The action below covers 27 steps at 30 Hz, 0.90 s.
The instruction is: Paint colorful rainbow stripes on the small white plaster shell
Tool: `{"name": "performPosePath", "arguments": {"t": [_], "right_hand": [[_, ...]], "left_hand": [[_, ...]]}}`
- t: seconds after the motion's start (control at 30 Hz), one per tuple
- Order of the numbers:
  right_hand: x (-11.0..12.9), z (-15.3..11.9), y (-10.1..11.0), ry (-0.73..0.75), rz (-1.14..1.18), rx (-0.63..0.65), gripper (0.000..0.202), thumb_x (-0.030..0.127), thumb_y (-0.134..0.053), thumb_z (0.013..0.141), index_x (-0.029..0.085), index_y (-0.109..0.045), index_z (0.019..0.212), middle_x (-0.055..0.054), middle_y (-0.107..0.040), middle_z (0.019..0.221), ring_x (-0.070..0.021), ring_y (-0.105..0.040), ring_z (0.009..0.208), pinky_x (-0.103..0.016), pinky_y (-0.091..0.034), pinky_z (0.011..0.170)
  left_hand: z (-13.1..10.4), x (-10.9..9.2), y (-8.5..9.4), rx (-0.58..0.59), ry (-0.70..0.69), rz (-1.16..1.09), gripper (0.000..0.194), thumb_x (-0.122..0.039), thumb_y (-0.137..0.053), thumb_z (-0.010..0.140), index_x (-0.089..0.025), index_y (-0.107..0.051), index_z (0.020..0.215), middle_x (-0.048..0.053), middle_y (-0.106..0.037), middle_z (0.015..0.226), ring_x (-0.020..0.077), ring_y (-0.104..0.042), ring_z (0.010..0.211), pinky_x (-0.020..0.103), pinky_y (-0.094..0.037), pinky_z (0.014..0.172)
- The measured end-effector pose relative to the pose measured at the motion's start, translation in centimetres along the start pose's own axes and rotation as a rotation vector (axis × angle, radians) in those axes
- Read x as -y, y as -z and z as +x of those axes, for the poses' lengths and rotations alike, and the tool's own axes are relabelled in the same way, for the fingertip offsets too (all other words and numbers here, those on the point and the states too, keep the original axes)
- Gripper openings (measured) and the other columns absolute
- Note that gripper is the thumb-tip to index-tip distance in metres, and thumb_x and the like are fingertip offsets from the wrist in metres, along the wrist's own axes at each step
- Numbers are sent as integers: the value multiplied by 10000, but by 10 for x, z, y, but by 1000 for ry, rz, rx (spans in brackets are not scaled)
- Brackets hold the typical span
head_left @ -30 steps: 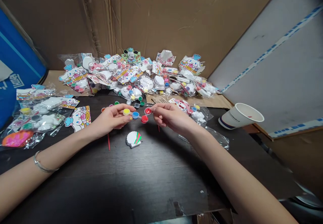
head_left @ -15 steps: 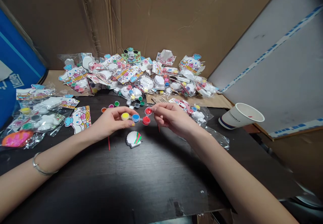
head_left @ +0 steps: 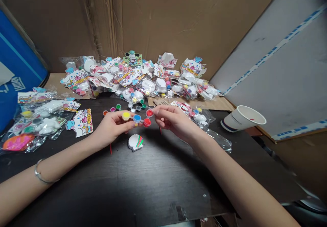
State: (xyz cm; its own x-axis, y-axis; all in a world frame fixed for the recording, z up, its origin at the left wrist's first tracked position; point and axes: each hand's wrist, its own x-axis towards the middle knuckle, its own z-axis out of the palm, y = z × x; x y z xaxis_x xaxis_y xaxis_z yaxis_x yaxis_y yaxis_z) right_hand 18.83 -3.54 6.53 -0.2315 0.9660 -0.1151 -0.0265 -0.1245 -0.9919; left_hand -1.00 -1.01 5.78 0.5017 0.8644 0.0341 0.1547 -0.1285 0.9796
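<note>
Plastic paint strip point(head_left: 137, 118), made up of yellow, blue and red pots in a row, is held above the bench point(head_left: 153, 182). Left hand point(head_left: 114, 125) grasps it at the yellow end, thumb to the near side. Right hand point(head_left: 171, 118) pinches the raised lid point(head_left: 149, 112) of the red pot between thumb and finger; red paint marks the inside of the lid. White shell point(head_left: 135, 142) lies on the bench, between the hands and nearer the wearer, with green, red and orange stripes on its right part. One red stick point(head_left: 110, 148) shows just below the left hand; a second is partly hidden by the right. Loose pots point(head_left: 118, 107) stand just beyond the left hand. Printed card point(head_left: 80, 123) and bagged kits point(head_left: 47, 126) lie left of that hand. Further kits are heaped in a pile point(head_left: 148, 85) beyond both hands. Right of the right hand are a clear wrapper point(head_left: 219, 140) and, farther out, a tilted paper cup point(head_left: 242, 120).
</note>
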Motion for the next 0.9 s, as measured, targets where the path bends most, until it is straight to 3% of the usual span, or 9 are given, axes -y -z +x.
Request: {"name": "performPosePath", "arguments": {"t": [0.1, 0.2, 0.27, 0.33, 0.5, 0.7, 0.9], "right_hand": [[1, -2, 2, 111, -199, -144, 223, 360, -586, 727, 166, -660, 808, 28, -535, 578, -85, -394, 514, -250, -283, 517], [10, -9, 0, 446, -537, -309, 198, 305, -562, 791, 173, -690, 865, -42, -650, 835, -147, -527, 761, -306, -386, 706], [21, -15, -4, 666, -817, -267, 186, 284, -556, 823, 175, -707, 834, -58, -664, 880, -183, -521, 885, -346, -368, 810], [33, -19, -10, 750, -1104, -139, 194, 296, -562, 840, 184, -718, 815, -57, -669, 865, -204, -500, 906, -368, -328, 816], [53, -17, -22, 709, -1576, 78, 222, 337, -588, 823, 160, -713, 777, -67, -643, 785, -204, -457, 827, -379, -240, 765], [60, -13, -29, 719, -1685, 224, 181, 246, -578, 831, 130, -695, 753, -61, -596, 712, -190, -427, 800, -356, -215, 723], [64, -11, -46, 599, -1749, 268, 189, 197, -562, 827, 120, -652, 679, -71, -563, 693, -187, -407, 771, -344, -194, 678]], "left_hand": [[-2, -1, -2, -21, -28, 32, 230, -343, -677, 655, -151, -644, 777, -2, -618, 651, 94, -467, 530, 217, -397, 498], [-4, -2, -6, -25, -47, 56, 210, -331, -652, 674, -154, -651, 788, -4, -622, 660, 95, -466, 529, 223, -412, 518], [-6, -3, -8, -15, -56, 69, 190, -324, -639, 682, -157, -651, 773, -8, -617, 650, 97, -470, 532, 225, -421, 529], [-8, -4, -10, -9, -63, 80, 176, -323, -626, 688, -160, -642, 754, -15, -598, 625, 101, -474, 537, 224, -427, 537], [-10, -5, -11, -16, -58, 102, 191, -346, -613, 680, -161, -602, 724, -12, -574, 638, 115, -500, 575, 228, -435, 539], [-10, -4, -11, -25, -67, 105, 191, -339, -600, 662, -169, -522, 627, -23, -527, 593, 117, -491, 579, 222, -409, 528], [-12, -4, -13, -66, -112, 81, 169, -302, -587, 647, -164, -508, 590, -44, -473, 560, 91, -405, 550, 205, -349, 501]]}}
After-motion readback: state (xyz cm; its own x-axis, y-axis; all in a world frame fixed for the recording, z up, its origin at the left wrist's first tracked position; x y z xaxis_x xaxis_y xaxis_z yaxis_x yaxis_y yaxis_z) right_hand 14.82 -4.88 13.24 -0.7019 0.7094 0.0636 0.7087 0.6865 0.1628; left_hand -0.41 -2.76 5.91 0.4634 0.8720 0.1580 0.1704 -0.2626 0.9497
